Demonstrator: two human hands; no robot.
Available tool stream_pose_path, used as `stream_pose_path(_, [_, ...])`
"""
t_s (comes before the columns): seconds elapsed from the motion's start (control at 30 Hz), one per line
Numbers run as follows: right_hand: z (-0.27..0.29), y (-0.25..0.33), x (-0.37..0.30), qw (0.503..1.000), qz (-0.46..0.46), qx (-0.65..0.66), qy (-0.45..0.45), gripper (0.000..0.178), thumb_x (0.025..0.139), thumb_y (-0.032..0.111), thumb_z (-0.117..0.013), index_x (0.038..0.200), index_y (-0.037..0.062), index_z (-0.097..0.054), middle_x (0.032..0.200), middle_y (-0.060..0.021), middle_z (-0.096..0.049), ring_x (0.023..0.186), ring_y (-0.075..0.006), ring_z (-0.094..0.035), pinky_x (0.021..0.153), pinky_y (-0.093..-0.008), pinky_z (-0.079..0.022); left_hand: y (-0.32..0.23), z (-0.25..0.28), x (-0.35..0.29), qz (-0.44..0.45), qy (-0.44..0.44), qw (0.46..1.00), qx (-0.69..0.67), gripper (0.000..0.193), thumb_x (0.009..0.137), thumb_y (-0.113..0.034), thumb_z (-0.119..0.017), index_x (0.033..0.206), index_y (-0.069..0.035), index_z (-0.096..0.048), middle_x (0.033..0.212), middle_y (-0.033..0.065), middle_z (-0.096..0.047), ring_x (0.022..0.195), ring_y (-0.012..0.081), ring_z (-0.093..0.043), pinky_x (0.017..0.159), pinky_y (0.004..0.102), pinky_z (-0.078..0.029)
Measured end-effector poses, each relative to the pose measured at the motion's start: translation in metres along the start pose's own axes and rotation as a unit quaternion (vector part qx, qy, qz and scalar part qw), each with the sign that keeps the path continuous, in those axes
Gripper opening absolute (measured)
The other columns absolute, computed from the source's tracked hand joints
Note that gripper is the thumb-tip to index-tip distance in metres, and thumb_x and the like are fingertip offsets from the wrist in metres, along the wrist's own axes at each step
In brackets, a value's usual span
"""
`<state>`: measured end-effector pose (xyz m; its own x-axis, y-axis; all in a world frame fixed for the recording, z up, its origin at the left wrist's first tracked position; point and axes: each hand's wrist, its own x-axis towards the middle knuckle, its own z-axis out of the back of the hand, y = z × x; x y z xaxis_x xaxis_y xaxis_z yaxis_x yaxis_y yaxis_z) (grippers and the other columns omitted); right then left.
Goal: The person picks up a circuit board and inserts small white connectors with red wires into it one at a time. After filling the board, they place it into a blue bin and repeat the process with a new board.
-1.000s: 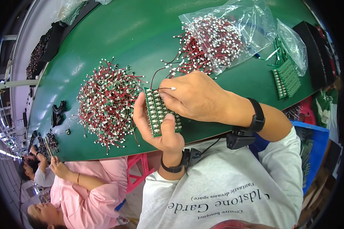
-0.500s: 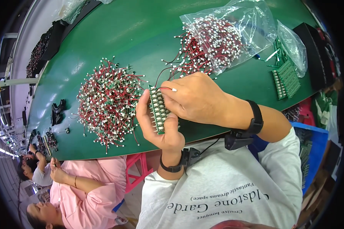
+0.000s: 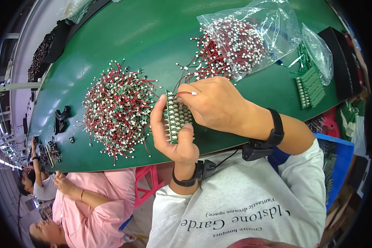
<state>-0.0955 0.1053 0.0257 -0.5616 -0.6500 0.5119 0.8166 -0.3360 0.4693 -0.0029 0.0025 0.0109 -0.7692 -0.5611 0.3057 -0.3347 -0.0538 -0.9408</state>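
Observation:
My left hand (image 3: pixel 181 152) is closed around a panel of small green circuit boards (image 3: pixel 174 118), with its thumb on the near end and fingers along the left edge. Rows of pale connectors cover the panel, and thin pins stick out on its left side. At the panel's far end, my right hand (image 3: pixel 221 105) pinches a short red-and-black wire lead (image 3: pixel 185 92). One white plug of the lead sticks out over my knuckles; its other end is hidden by my fingers, so I cannot tell whether it touches a connector.
Left of the panel lies a large heap of wired small boards (image 3: pixel 118 111). Beyond my hands, wire leads (image 3: pixel 235 45) spill from a clear plastic bag (image 3: pixel 279 27). More board panels (image 3: pixel 312 89) lie at the right, beside a black box (image 3: pixel 337 62). A person in pink (image 3: pixel 91 206) sits at my left.
The panel has shifted slightly right and turned a little in my left hand. The plug above my right hand has moved slightly right and up. Far left, another worker's arm has risen.

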Motion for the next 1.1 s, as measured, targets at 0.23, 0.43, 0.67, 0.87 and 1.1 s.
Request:
stream_pose_path(0.23, [0.003,0.006,0.006,0.988,-0.053,0.097,-0.107,0.014,0.078,0.007,-0.073,0.087,0.0034,-0.064,0.078,-0.0077,-0.061,0.06,-0.0227,-0.062,0.052,-0.0326,-0.05,-0.006,0.001,0.011,0.075,-0.071,0.983,-0.154,0.07,0.063,-0.001,-0.046,0.133,0.008,-0.043,0.114,0.0188,-0.058,0.098,0.0248,-0.062,0.087,0.035,-0.053])
stream_pose_path(0.43, [-0.005,-0.001,-0.001,0.982,-0.015,0.179,-0.062,0.022,0.074,0.001,-0.075,0.094,0.0019,-0.066,0.086,-0.009,-0.059,0.07,-0.0216,-0.063,0.057,-0.0313,-0.051,-0.008,0.003,0.013,0.061,-0.092,0.978,-0.179,0.071,0.064,-0.003,-0.046,0.134,0.007,-0.042,0.111,0.0179,-0.057,0.095,0.0232,-0.061,0.086,0.0352,-0.053])
stream_pose_path(0.67, [-0.015,0.002,0.0,0.982,-0.022,0.178,-0.067,0.017,0.075,0.0,-0.073,0.089,-0.0001,-0.065,0.087,-0.0096,-0.058,0.073,-0.0235,-0.063,0.062,-0.0318,-0.052,-0.01,0.003,0.01,0.073,-0.084,0.985,-0.132,0.072,0.061,-0.003,-0.046,0.133,0.007,-0.045,0.114,0.0161,-0.057,0.097,0.0217,-0.059,0.089,0.033,-0.05])
stream_pose_path(0.87, [0.003,0.005,0.006,0.968,0.002,0.233,-0.088,0.017,0.077,-0.002,-0.068,0.092,-0.0016,-0.06,0.084,-0.011,-0.06,0.074,-0.027,-0.062,0.066,-0.0336,-0.05,-0.011,0.002,0.013,0.065,-0.102,0.975,-0.186,0.073,0.063,-0.002,-0.045,0.135,0.006,-0.04,0.11,0.0175,-0.057,0.091,0.0247,-0.062,0.081,0.0355,-0.055])
stream_pose_path(1.1, [-0.005,-0.002,0.003,0.97,-0.005,0.238,-0.055,0.014,0.078,0.002,-0.07,0.09,-0.0015,-0.063,0.083,-0.0123,-0.062,0.073,-0.0287,-0.061,0.066,-0.0363,-0.05,-0.007,0.0,0.008,0.046,-0.087,0.98,-0.173,0.073,0.062,-0.002,-0.046,0.134,0.007,-0.042,0.114,0.0182,-0.055,0.098,0.0253,-0.06,0.087,0.0374,-0.053])
